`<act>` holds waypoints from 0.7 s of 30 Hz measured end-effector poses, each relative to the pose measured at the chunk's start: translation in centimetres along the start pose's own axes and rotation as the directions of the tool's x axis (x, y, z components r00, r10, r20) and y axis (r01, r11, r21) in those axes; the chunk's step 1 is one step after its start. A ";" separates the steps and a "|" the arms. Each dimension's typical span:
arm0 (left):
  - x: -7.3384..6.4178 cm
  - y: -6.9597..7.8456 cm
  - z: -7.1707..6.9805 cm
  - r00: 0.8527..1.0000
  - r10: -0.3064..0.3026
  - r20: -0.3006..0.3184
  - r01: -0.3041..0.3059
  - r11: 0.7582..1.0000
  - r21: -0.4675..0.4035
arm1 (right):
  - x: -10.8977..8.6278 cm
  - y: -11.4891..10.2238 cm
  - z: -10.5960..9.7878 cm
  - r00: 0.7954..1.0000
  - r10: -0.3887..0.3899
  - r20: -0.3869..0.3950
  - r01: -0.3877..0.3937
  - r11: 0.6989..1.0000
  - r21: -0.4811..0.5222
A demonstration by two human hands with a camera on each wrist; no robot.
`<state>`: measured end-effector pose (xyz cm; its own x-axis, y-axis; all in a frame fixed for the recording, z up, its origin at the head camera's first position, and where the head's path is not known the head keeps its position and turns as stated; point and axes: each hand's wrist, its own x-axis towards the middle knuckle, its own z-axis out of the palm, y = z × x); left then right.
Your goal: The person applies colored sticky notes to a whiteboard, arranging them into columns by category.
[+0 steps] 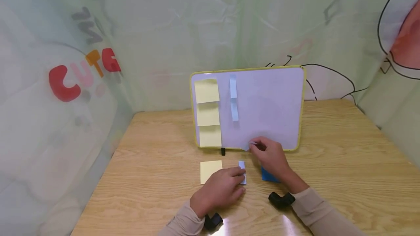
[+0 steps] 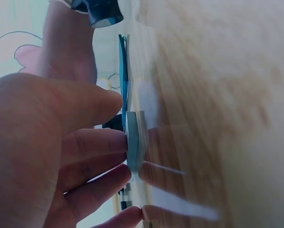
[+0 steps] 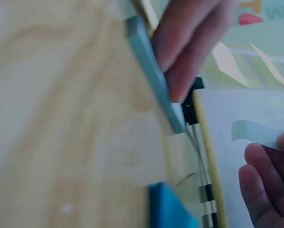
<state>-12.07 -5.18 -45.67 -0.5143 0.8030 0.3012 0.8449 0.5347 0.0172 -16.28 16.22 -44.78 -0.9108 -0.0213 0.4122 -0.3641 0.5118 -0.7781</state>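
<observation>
My right hand [image 1: 270, 157] is at the lower edge of a yellow-framed whiteboard [image 1: 269, 108]. Between thumb and finger it pinches a narrow light-blue sticky note [image 3: 256, 133], whose free end curls against the board. My left hand [image 1: 221, 188] lies on the table, its extended fingertips touching a narrow pad of light-blue sticky notes [image 1: 241, 164]. Its thumb stands apart from that pad in the left wrist view. Two light-blue strips [image 1: 233, 86] hang one above the other on the board. Left of them is a column of yellow sticky notes [image 1: 208, 114].
A yellow sticky-note pad [image 1: 210, 170] lies partly behind my left hand. Under my right wrist sits a darker blue pad [image 1: 269, 174], partly covered. Black wrist devices [image 1: 281, 200] are at both cuffs. Printed curtains [image 1: 157, 46] enclose the wooden table [image 1: 147, 163].
</observation>
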 end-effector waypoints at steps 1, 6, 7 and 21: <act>0.0 0.0 -0.1 1.000 -0.002 0.005 0.002 1.000 -0.004 | 0.2 -0.1 0.0 1.000 0.010 -0.005 -0.010 1.000 0.004; 0.0 -0.2 -0.1 1.000 -0.004 0.015 0.005 1.000 -0.026 | 1.3 -1.0 0.1 0.998 0.053 -0.027 -0.052 0.998 0.035; 0.0 -0.2 0.0 1.000 -0.006 0.015 0.007 1.000 -0.028 | 1.5 -1.1 0.2 0.998 0.050 -0.037 -0.049 0.998 0.034; -0.1 -0.2 -0.1 0.997 -0.061 0.057 0.062 0.998 -0.031 | 3.7 -2.6 1.9 0.921 -0.308 -0.237 0.292 0.951 -0.102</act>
<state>-12.20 -5.38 -45.57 -0.5721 0.7827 0.2453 0.8153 0.5754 0.0654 -19.06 13.17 -42.19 -0.6806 0.0264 0.7321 -0.5922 0.5685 -0.5711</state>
